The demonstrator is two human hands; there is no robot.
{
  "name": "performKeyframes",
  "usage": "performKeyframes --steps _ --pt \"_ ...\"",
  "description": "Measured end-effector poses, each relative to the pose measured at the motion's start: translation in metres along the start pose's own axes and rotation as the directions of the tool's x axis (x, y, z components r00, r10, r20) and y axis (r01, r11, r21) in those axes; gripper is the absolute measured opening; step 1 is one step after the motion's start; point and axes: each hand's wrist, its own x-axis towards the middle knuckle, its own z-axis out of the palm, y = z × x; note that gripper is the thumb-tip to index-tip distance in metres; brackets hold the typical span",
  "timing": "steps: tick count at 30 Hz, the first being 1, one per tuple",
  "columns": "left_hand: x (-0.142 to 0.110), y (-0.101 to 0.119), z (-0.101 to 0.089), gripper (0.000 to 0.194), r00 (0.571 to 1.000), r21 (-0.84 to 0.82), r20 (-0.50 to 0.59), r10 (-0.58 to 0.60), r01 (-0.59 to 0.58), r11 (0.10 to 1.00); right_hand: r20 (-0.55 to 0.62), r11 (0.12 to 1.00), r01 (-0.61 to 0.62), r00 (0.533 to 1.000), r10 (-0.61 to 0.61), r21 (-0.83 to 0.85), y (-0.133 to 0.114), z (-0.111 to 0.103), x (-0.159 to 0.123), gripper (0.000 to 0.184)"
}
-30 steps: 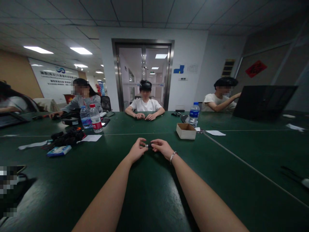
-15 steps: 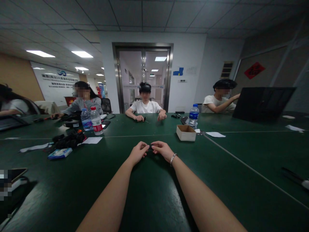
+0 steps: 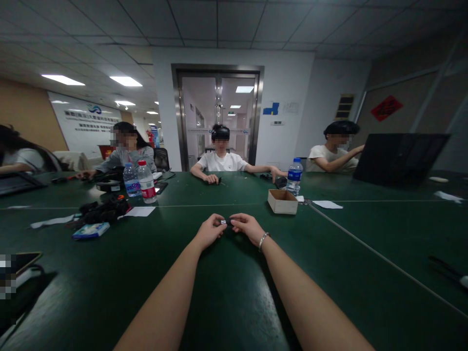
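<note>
One head-worn view looks forward and down, close over the dark-green glossy table [image 3: 234,292], facing distant steel-framed glass double doors [image 3: 218,92]

Office interior, indicated by a lettered wall sign [image 3: 89,122], tiled ceiling [image 3: 236,22], light panels [image 3: 126,81], metal-framed glass doors [image 3: 199,105] and people [image 3: 222,162] seated around a broad green surface [image 3: 365,292]

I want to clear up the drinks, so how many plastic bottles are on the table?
3: a blue-capped bottle and a red-capped bottle together on the left, and another blue-capped bottle just beyond the open box. Others may be hidden.
</note>
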Motion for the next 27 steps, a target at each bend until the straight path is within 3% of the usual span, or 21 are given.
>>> performKeyframes --steps 27 --pt "0.0042 -0.0043 -0.0005 0.029 1.000 -0.023 0.007 -0.013 0.013 1.000 -0.006 0.999 -0.001 1.000 0.001 -0.036 0.0018 -0.0012 0.0018 0.036"
